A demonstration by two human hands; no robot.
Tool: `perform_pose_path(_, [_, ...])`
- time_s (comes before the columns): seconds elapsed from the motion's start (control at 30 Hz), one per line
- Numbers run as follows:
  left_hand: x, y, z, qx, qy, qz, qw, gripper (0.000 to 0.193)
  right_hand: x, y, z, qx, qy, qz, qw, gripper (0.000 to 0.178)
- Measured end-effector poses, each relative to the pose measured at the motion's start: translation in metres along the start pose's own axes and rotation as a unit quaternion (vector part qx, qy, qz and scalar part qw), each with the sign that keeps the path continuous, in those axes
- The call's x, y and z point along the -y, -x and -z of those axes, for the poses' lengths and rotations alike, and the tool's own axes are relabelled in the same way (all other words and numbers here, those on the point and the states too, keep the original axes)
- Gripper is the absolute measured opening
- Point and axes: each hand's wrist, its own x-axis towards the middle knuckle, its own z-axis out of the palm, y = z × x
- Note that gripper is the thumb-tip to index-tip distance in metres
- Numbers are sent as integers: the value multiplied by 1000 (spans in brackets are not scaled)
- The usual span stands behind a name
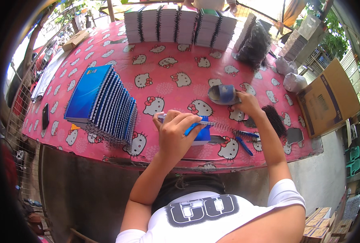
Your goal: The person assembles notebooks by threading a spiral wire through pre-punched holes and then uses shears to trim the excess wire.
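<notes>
My left hand is closed on a thin notebook held on edge. A dark spiral coil runs out from the notebook's right end toward a pair of blue-handled pliers. Below that hand, blue-covered books lie on the table. To the right, my right hand is closed on the right end of a blue-grey cylindrical thing with an open, hollow-looking left end; its exact kind is unclear. More dark coils lie by my right forearm.
A tall stack of blue spiral-bound notebooks stands at left, near a phone. Bound stacks line the far edge of the pink patterned table. A black plastic bag and an opened cardboard box are at right.
</notes>
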Motion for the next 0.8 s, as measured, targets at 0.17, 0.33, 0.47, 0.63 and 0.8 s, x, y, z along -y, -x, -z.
perform_pose_path(0.17, [10, 0, -8, -22, -16, -13, 1000, 27, 33, 1, 14, -100, -343, -23, 934, 51])
perform_pose_path(0.33, [11, -4, -7, -4, 7, 5, 1000, 27, 44, 9, 17, -13, -439, 87, 894, 46])
perform_pose_path(0.47, [16, -7, -5, -5, 15, 10, 1000, 28, 67, 3, 29, 37, -506, 80, 858, 41])
perform_pose_path(0.63, [21, 1, 7, -26, 36, 98, 994, 31, 74, -14, 14, -27, -507, 243, 827, 27])
perform_pose_path(0.8, [32, 16, 13, -60, 260, 231, 936, 33, 110, -16, 30, 35, -617, 34, 785, 31])
